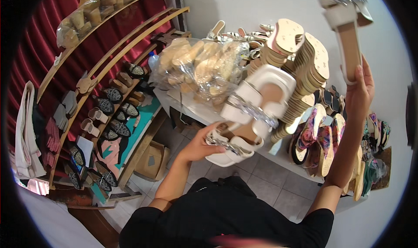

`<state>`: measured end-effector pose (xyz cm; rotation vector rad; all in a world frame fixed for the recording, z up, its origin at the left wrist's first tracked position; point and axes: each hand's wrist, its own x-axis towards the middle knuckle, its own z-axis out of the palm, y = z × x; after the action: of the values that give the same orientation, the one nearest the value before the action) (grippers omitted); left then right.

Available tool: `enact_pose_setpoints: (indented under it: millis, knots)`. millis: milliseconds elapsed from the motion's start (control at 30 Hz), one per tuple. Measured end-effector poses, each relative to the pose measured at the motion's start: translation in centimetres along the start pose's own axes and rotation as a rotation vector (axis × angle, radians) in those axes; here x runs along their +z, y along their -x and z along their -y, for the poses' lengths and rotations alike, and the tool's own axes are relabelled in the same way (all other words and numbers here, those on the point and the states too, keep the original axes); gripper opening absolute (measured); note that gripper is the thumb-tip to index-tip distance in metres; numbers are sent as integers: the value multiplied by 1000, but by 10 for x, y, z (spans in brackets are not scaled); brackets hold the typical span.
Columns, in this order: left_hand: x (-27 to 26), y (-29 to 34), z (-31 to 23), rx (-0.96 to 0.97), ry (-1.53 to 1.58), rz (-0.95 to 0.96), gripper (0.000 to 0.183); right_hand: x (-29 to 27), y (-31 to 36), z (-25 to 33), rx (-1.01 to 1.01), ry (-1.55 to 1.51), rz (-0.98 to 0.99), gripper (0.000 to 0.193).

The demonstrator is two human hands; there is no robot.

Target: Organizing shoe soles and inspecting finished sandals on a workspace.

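Note:
My left hand [201, 147] is closed on a white sandal [225, 160] with a square toe and a silvery decorated strap. Against it, slightly above, is another white sandal [261, 101] of the same kind; whether my fingers grip that one too I cannot tell. Raised high at the right, my right hand [365, 83] is closed around the end of a third white sandal [348, 43], which has a tan insole and a shiny strap. Part of that sandal runs out of the top of the view.
On the white table ahead stand a clear plastic bag of soles [204, 65] and tall stacks of soles [311, 69]. Colourful floral sandals [322, 135] sit at the right. To the left are wooden racks of dark shoes [104, 104] and a cardboard box [152, 161] on the floor.

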<state>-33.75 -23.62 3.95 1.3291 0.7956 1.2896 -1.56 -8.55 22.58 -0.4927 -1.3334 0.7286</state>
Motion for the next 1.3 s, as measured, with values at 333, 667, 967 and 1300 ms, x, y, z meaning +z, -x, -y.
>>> enact_pose_setpoints:
  millis: [333,667,967,1300]
  knots:
    - [-110,-11,-18,57,112,-513,56,189,61,-44,-402,607,23,29]
    - [-178,-109,-2,153,167,-501,63,275,133,-200,520,-397,260,64]
    - [-271,-217,-34,154,-196,-432,58,269,81,-249,795,-405,222,54]
    - [-355,-449,-50,23,-231,-74,46,250,27,-276,640,-224,-170,50]
